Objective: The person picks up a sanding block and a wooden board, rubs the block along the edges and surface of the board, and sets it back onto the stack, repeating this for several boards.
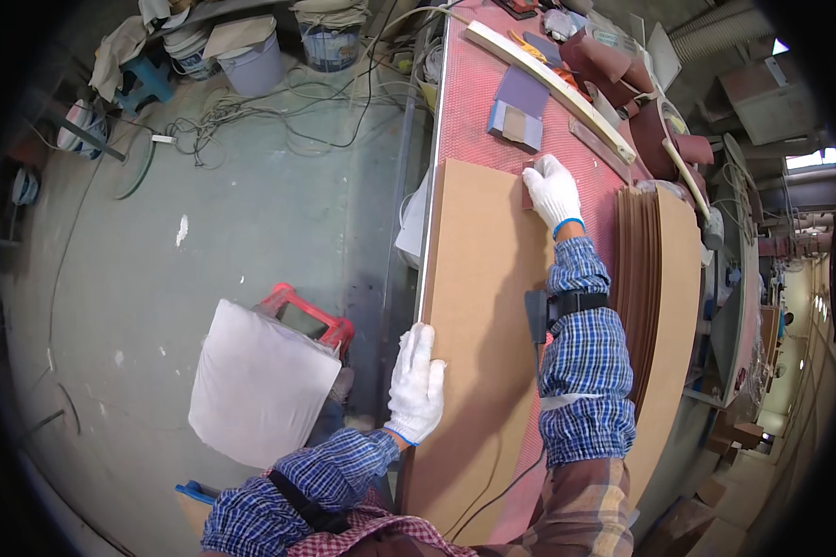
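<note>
A long tan board (478,278) lies lengthwise in front of me on the red-topped workbench. My left hand (416,385), in a white knit glove, rests along the board's left edge at the near end, fingers stretched out and holding nothing. Near the board's far right corner, my right hand (555,192), gloved the same way, has its fingers curled over a reddish-brown piece of sandpaper (530,188) against the board's edge. The glove hides most of that piece.
Right of the board stands a stack of brown boards (641,278). Beyond lie a purple-and-blue box (518,111), a pale wooden strip (553,79) and reddish-brown sandpaper rolls (596,60). On the floor at left are a white-covered stool (265,381), buckets (251,65) and loose cables (214,130).
</note>
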The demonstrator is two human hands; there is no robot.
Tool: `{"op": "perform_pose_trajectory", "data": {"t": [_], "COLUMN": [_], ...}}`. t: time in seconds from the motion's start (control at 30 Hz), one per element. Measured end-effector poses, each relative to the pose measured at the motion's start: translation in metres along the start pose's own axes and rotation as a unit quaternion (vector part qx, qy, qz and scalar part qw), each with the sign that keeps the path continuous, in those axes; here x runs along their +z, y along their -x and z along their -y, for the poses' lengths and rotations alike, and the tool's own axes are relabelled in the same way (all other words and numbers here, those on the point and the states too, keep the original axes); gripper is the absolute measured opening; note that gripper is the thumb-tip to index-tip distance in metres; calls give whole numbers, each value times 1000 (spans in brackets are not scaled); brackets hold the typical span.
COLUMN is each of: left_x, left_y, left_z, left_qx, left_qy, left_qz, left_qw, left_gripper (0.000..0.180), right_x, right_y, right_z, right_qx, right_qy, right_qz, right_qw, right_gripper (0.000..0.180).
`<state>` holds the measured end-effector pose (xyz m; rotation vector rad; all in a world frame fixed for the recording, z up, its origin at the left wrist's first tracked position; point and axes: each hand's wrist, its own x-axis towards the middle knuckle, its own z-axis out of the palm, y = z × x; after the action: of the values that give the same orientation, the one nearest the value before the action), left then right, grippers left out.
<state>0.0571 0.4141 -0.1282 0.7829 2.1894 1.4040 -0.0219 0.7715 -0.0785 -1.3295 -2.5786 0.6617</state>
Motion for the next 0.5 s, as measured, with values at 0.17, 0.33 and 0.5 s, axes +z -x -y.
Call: {"op": "perform_pose_trajectory", "data": {"t": [0.17,0.33,0.5], "left_x": [3,2,-2], "left_y": [-1,-2,-6], "left_z": [-4,-2,-1], "left_qx": [1,11,10], "left_qy": [1,5,16], "left_qz": [8,6,-12], "left_qw": [1000,1000,1000], "left_gripper": [56,55,54], "right_x": [-4,-4,-6], "right_y": [-2,44,125], "right_z": [-6,-4,-1], "right_qx": [-6,5,18], "right_qy": [60,74,60], "right_qz": [7,4,32], "right_qw": [998,997,998], "right_gripper": [31,29,25]}}
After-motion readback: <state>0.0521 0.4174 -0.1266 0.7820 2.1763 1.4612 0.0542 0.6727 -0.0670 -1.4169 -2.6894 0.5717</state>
